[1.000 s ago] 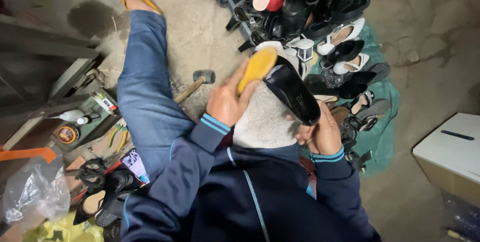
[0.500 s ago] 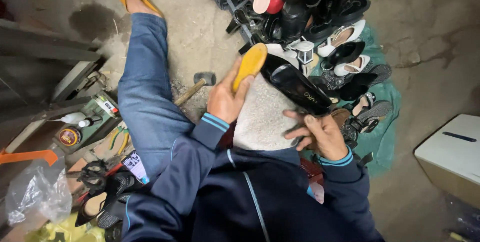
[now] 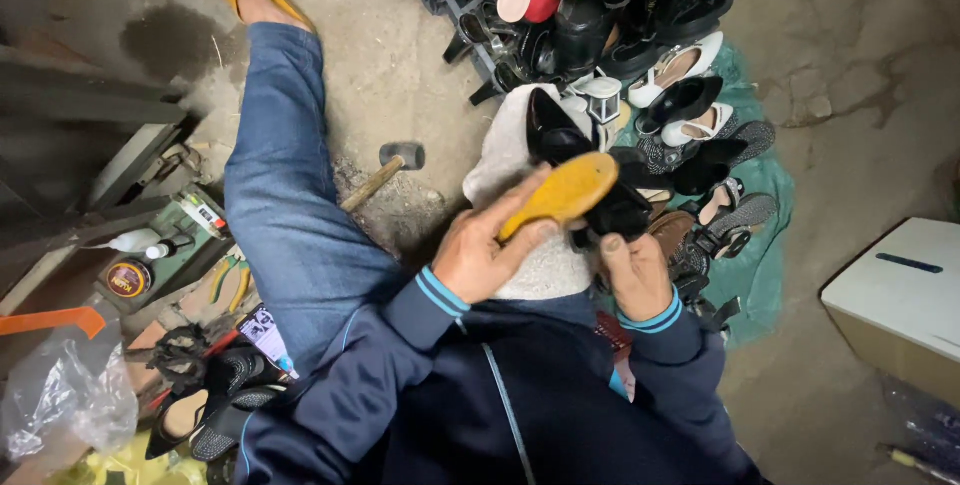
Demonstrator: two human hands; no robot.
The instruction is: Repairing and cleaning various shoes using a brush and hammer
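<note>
Between both hands lay a glossy black shoe: right hand clamped it, left hand gripped a yellow-backed brush; a shoe pile crowded just beyond.

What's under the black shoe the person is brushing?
Under the black shoe lies a pale cloth spread over the lap. The left hand holds a yellow brush over the shoe; the right hand grips it from below. The shoe's sole is covered.

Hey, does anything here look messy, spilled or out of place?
Yes. A dark stain marks the concrete floor at upper left, and a hammer lies loose on the floor beside the person's leg. Shoes sit heaped unpaired on the green cloth.
</note>
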